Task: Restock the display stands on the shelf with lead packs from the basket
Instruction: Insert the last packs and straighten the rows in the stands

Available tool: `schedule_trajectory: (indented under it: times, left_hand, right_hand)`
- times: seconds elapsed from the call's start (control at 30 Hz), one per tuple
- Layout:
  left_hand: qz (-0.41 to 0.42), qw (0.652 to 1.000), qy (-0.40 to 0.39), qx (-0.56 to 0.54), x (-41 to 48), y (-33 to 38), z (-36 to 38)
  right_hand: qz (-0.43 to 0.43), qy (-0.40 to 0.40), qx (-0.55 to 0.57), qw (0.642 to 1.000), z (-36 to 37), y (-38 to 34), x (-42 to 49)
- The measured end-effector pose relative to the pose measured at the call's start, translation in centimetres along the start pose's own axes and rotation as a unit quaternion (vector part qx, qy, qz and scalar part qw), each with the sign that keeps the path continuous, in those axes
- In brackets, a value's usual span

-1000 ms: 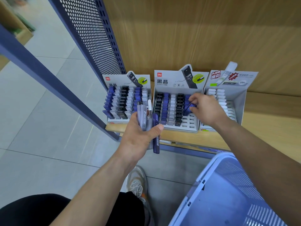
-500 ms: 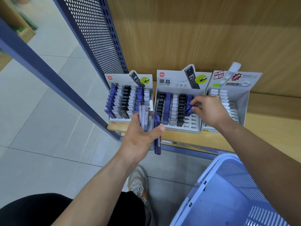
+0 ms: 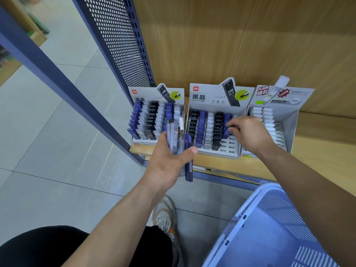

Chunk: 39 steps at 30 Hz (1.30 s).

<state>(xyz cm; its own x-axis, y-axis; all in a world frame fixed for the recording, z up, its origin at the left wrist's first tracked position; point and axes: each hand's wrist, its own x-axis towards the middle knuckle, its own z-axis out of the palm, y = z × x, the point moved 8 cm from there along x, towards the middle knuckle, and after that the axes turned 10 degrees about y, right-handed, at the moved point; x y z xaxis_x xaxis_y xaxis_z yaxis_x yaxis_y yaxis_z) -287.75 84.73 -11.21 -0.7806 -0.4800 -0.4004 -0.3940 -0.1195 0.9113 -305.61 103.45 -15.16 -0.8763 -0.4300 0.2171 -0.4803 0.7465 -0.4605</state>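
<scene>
L hand grasps a bunch of packs: slim long cases, mostly clear-grey, one dark blue, one w/ a white cap. Thumb clamps across the front, other fingers wrapped behind. The bunch is upright, just off the front edge of the shelf, before the seam betw. L stand and mid stand.

R hand is over mid stand, fingers curled, pinching a blue pack marked 0.7, 5th column from left.

Mid stand cols: black, blue, white, black, blue; white slot grid shows in the front rows at right. L stand: blue, white, black cols, packed close. R stand: two cols of white packs.

All 3 stands sit side by side at the shelf's front-left corner. Basket, pale blue and slotted, sits below the front edge.
</scene>
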Motion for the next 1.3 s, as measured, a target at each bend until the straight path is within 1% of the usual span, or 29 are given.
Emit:
schedule_trajectory:
  times: [0.13,0.23,0.3,0.4,0.47,0.5,0.53,0.57,0.63,0.67,0.7,0.73,0.87,1.03,1.3]
  left_hand:
    - [0.0,1.0,-0.003,-0.01,0.0,0.1,0.1]
    - [0.003,1.0,-0.004,-0.011,-0.1,0.1,0.2]
    - [0.007,1.0,-0.003,-0.016,-0.1,0.2,0.2]
    - [0.013,1.0,-0.006,-0.019,-0.2,0.4,0.2]
    - [0.018,1.0,-0.012,-0.021,-0.2,0.5,0.4]
    - [0.022,0.999,-0.017,-0.024,-0.3,0.6,0.5]
    - [0.025,0.999,-0.023,-0.029,-0.3,0.7,0.7]
    - [0.027,0.999,-0.031,-0.035,-0.5,0.8,0.9]
    - [0.032,0.998,-0.048,-0.041,-0.8,0.8,1.6]
    - [0.035,0.997,-0.056,-0.037,-0.9,0.8,1.9]
    - [0.039,0.997,-0.063,-0.033,-1.1,0.9,2.1]
    - [0.044,0.996,-0.068,-0.029,-1.2,1.0,2.3]
    - [0.061,0.995,-0.084,-0.007,-1.6,1.1,3.1]
    - [0.053,0.993,-0.103,-0.002,-1.9,0.7,3.6]
    - [0.035,0.995,-0.095,-0.019,-1.9,0.8,3.5]
  right_hand:
    - [-0.021,0.004,-0.015,1.0,-0.2,-0.2,0.3]
    - [-0.034,-0.035,-0.046,0.998,0.5,-0.4,-0.1]
    - [-0.031,-0.051,-0.057,0.997,0.8,-0.5,-0.2]
    - [-0.018,-0.049,-0.044,0.998,0.3,-0.7,-0.2]
    - [-0.015,0.002,0.0,1.0,-1.7,-1.8,-0.4]
    - [-0.004,0.037,0.049,0.998,-3.1,-2.6,-0.6]
    - [0.016,0.049,0.119,0.992,-4.2,-3.7,-1.0]
    - [0.042,0.025,0.2,0.979,-4.7,-4.9,-1.5]
    - [0.09,-0.094,0.34,0.931,-4.1,-7.6,-2.7]
    - [0.098,-0.143,0.375,0.911,-3.7,-8.9,-3.4]
    - [0.1,-0.173,0.393,0.898,-3.5,-9.8,-3.9]
    - [0.104,-0.185,0.4,0.892,-3.4,-10.4,-4.1]
    - [0.137,-0.18,0.401,0.888,-3.6,-10.9,-4.2]
    - [0.159,-0.18,0.411,0.879,-3.8,-10.5,-4.2]
    - [0.187,-0.184,0.445,0.856,-3.6,-10.1,-3.8]
